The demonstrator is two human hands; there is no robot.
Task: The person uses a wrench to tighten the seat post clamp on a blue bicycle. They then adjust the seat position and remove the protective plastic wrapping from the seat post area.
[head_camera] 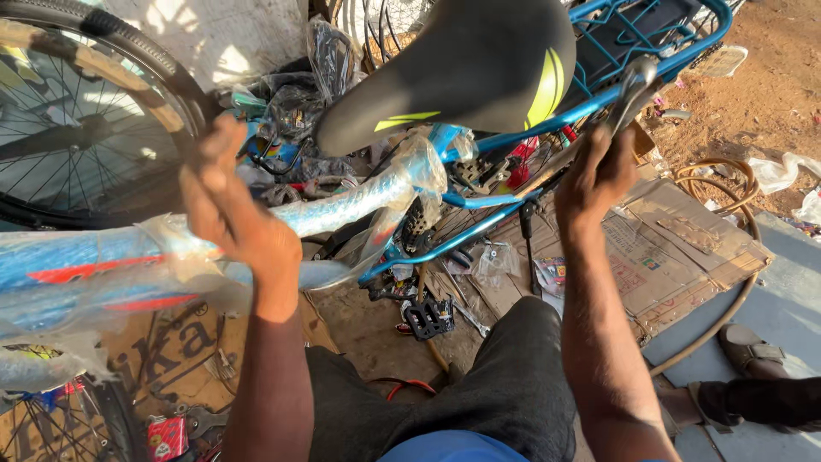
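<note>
On the ground in front of the person sat a blue bike frame [256, 231], still wrapped in clear plastic film, shot from the head camera looking straight down. The left hand [235, 222] was pressed over the wrapped top tube, fingers spread rather than curled tight, so more of a flat hold on it than a proper fist. The right hand [599, 175] was up by the rear of the bike and closed around a long metal tool [629, 94], maybe a wrench; I couldn't tell what the tool's head was sitting on, it was right against the blue rear rack [650, 34].

The black saddle [466, 68] with yellow-green stripes was between the two hands, above the frame. A spoked wheel [77, 111] stood off to the left, behind the left hand. Lower down, a black pedal [429, 318] lay on the dirt just past the person's knee, with flattened cardboard [676, 248] to the right of it and a tan hose [727, 299] looping around the cardboard. Someone else's sandalled foot [753, 352] showed at the right edge, well apart from both hands.
</note>
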